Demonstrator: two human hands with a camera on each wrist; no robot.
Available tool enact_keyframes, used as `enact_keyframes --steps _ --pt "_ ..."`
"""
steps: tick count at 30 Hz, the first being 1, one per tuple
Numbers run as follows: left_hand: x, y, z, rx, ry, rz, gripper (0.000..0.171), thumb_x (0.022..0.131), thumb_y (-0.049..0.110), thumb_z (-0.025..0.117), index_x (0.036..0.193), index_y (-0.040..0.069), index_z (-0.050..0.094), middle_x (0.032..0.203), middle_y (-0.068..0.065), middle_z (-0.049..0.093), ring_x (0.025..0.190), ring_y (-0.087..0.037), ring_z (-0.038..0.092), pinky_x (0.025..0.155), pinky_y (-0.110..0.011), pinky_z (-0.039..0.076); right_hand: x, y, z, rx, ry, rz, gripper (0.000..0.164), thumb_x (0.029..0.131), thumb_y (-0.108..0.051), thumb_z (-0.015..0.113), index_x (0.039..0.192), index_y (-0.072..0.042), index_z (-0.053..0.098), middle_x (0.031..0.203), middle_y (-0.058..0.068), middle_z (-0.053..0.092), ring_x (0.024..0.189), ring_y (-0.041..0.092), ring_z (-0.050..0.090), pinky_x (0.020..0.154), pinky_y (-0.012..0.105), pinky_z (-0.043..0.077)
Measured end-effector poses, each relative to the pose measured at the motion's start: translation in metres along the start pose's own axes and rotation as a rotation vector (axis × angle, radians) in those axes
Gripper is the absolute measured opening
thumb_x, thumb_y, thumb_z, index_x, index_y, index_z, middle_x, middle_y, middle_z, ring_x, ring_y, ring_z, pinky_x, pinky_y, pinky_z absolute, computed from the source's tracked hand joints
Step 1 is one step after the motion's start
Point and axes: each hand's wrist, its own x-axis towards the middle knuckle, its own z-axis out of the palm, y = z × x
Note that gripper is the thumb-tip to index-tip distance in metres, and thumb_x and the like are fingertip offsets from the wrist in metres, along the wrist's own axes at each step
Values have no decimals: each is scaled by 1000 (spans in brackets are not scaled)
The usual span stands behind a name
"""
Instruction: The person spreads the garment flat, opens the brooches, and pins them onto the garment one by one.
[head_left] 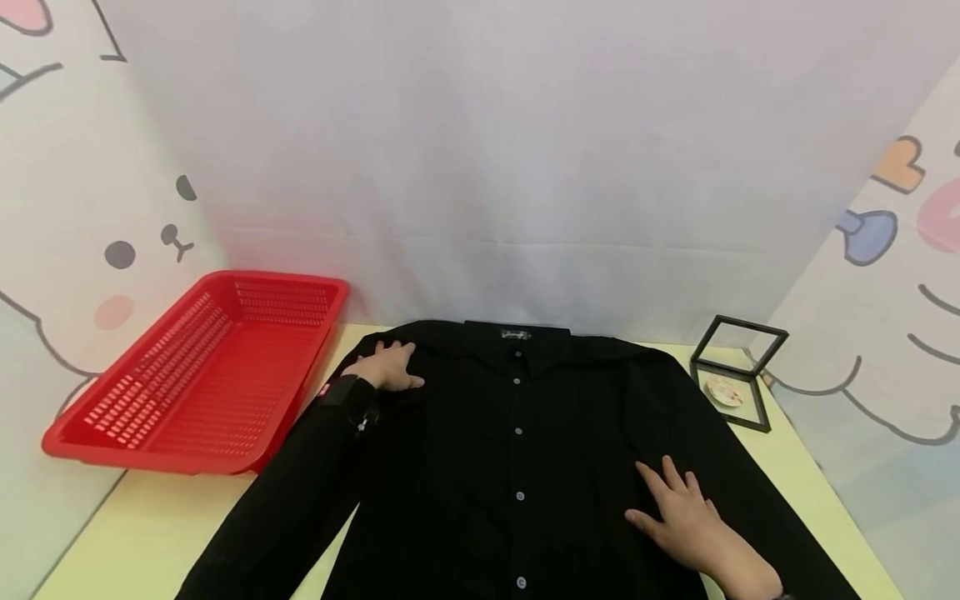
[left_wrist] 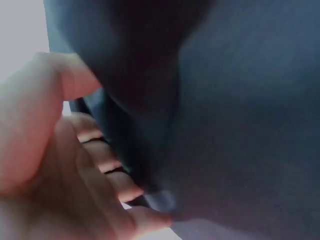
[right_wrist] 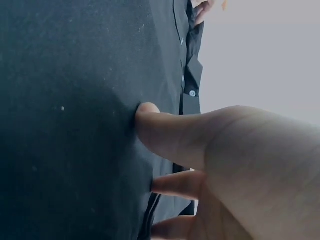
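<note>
A black button-up shirt (head_left: pixel 468 433) lies spread out, collar at the far side and its row of light buttons running down the middle. On the shoulder at the left, my left hand (head_left: pixel 386 365) rests with fingers spread. The left wrist view shows a fold of the dark cloth (left_wrist: pixel 240 125) lying between thumb and fingers, the thumb's tip hidden. My right hand (head_left: pixel 686 517) touches the shirt's right side near the sleeve, its fingers spread and thumb out to the side. In the right wrist view, thumb (right_wrist: pixel 165 132) and fingertips meet the cloth, with the collar beyond.
A red plastic basket (head_left: pixel 225 392) stands at the left, close to my left forearm. At the right back is a black-edged open frame (head_left: pixel 738 371) with a small round pale item (head_left: pixel 723 392) inside. A white curtain (head_left: pixel 487 167) hangs behind the pale yellow table (head_left: pixel 817 492).
</note>
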Motion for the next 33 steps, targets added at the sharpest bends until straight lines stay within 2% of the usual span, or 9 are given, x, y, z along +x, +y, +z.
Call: enact_keyframes --steps 4,8,11,14,18,22,25,29,33 --pt "-27 16 16 -2 27 67 75 106 33 58 164 3 20 170 -28 10 155 -53 9 120 -73 18 -8 -4 3 21 20 -35 85 92 -48 74 153 2 41 157 47 19 137 75 16 97 85 31" --pt "-64 29 38 -5 -15 133 80 104 33 62 165 5 19 171 -26 6 156 -52 7 122 -70 17 -18 -14 8 103 4 -114 79 92 -37 78 152 1 43 159 45 19 140 74 12 102 83 28" --pt "-92 33 55 18 -31 168 80 102 36 65 164 6 23 171 -26 8 156 -52 8 122 -70 18 -25 -22 13 174 -32 -141 78 92 -35 78 152 1 43 160 44 17 142 72 8 106 82 27" --pt "-115 33 69 17 -56 200 82 100 43 68 163 8 29 170 -28 10 156 -52 8 122 -70 18 -29 -28 19 194 -57 -147 81 90 -36 80 152 0 43 160 43 17 141 73 10 106 81 27" --pt "-135 25 86 -24 -109 255 88 95 54 68 163 13 30 170 -27 11 156 -52 9 121 -71 18 -31 -32 27 180 -71 -153 85 86 -34 84 152 0 43 161 41 19 141 73 14 105 84 24" --pt "-157 16 97 -55 -170 271 91 93 59 68 164 17 30 171 -24 11 157 -49 11 121 -71 17 -32 -32 34 202 -76 -149 87 85 -34 84 154 -1 42 163 39 18 143 71 11 105 86 18" --pt "-178 17 101 -58 -143 285 95 89 55 75 162 12 32 169 -28 16 156 -50 16 122 -70 17 -33 -29 34 238 -79 -154 88 86 -33 83 156 -2 40 164 38 15 144 70 7 105 87 14" --pt "-196 17 113 -56 -68 355 105 85 48 82 161 1 27 165 -33 22 153 -51 23 121 -68 21 -35 -23 30 266 -84 -162 90 86 -33 84 157 -2 38 165 37 13 144 69 3 104 88 8" --pt "-203 15 123 -128 -107 401 107 85 40 83 162 -2 21 168 -29 18 154 -48 21 119 -66 25 -36 -19 27 272 -97 -157 93 85 -35 84 158 -2 37 165 37 11 145 69 0 105 87 7"
